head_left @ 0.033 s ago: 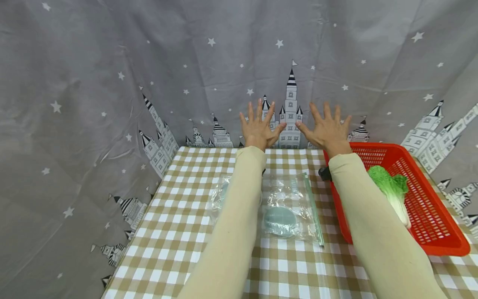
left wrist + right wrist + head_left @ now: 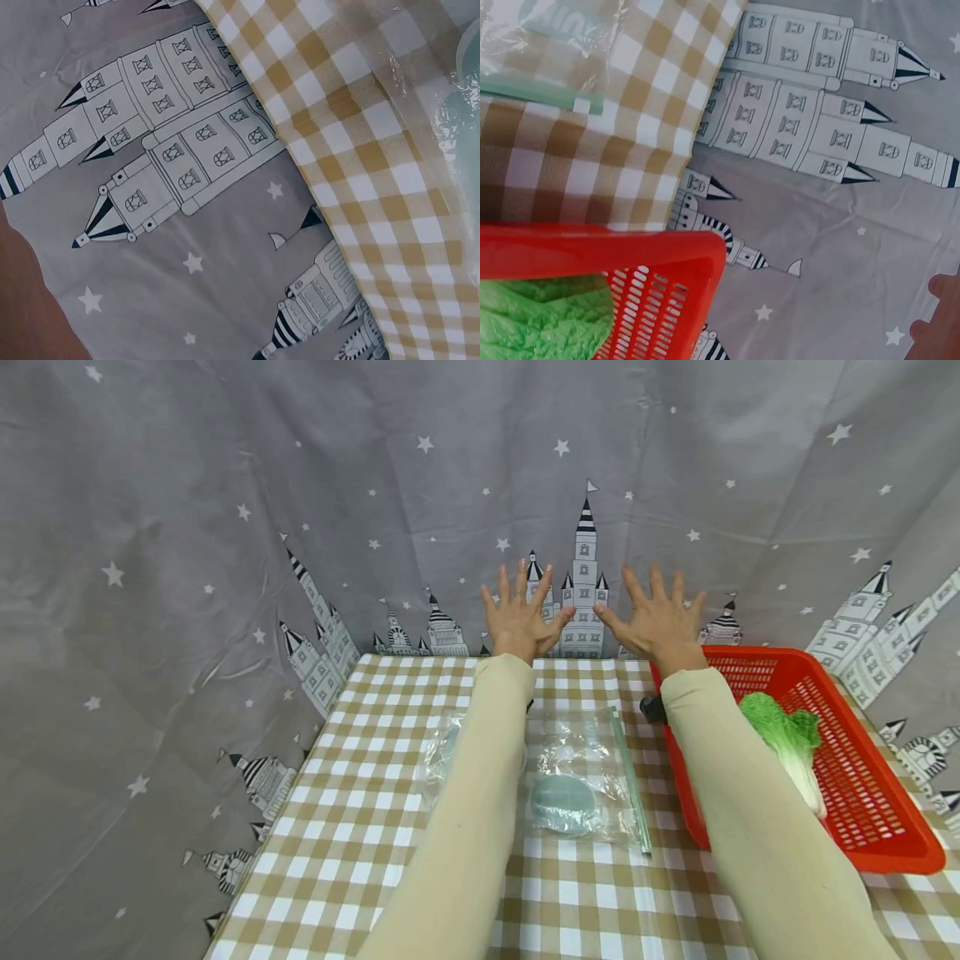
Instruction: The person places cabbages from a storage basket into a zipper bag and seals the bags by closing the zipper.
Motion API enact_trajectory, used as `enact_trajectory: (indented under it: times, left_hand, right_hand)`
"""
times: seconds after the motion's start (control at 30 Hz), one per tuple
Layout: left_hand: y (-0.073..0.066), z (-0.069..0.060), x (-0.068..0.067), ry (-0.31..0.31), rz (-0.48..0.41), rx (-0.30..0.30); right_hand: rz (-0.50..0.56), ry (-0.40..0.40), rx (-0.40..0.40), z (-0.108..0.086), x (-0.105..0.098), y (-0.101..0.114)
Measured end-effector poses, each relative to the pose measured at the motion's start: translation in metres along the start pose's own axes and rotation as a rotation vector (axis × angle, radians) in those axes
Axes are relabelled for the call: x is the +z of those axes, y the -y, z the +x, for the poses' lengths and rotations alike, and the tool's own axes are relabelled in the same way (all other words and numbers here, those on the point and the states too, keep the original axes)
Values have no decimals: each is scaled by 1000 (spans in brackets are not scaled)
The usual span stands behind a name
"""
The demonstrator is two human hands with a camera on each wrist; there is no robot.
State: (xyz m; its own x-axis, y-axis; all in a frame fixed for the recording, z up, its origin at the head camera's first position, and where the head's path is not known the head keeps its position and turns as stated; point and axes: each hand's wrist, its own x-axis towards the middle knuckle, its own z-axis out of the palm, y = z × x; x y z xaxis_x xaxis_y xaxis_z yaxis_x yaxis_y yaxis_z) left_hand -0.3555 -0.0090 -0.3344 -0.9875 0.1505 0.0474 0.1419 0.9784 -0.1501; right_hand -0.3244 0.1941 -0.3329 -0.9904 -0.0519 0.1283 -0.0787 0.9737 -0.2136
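Both hands are held out past the far side of the table, with fingers straight and spread. The left hand (image 2: 519, 620) and the right hand (image 2: 660, 620) hold nothing, their thumbs pointing toward each other across a small gap. Nearer, a clear zip bag (image 2: 585, 760) lies flat with a green slider strip along its right side. The left forearm covers part of the plastic, including a piece left of it. A red basket (image 2: 870, 760) stands at the right, partly behind the right sleeve. Inside it lies a Chinese cabbage (image 2: 783, 743), its leafy end also visible in the right wrist view.
A brown and white checked cloth (image 2: 352, 827) covers the table. Behind and to the left hangs a grey curtain (image 2: 315, 468) printed with stars and castles. Black wrist gear (image 2: 653, 708) shows beside the right cuff.
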Motion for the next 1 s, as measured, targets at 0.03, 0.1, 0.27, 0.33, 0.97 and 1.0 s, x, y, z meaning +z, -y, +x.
enact_trajectory:
  times: [0.03, 0.1, 0.27, 0.33, 0.97, 1.0]
  left_hand:
    - [0, -1, 0, 3, -12, 9]
    - [-2, -3, 1, 0, -30, 27]
    - [-17, -22, 10, -9, -100, 119]
    - [-29, -35, 19, -1, -119, 146]
    - [-112, -133, 132, 187, -430, 59]
    - [-104, -135, 131, 159, -486, 83]
  right_hand:
    - [1, -3, -3, 0, 0, 0]
    - [0, -14, -12, -1, 1, -1]
    - [26, -54, -72, -13, 8, -5]
    - [53, -54, -97, -22, 12, -8]
    - [187, -162, -325, -109, 56, -5]
    - [175, -181, -345, -114, 58, -4]
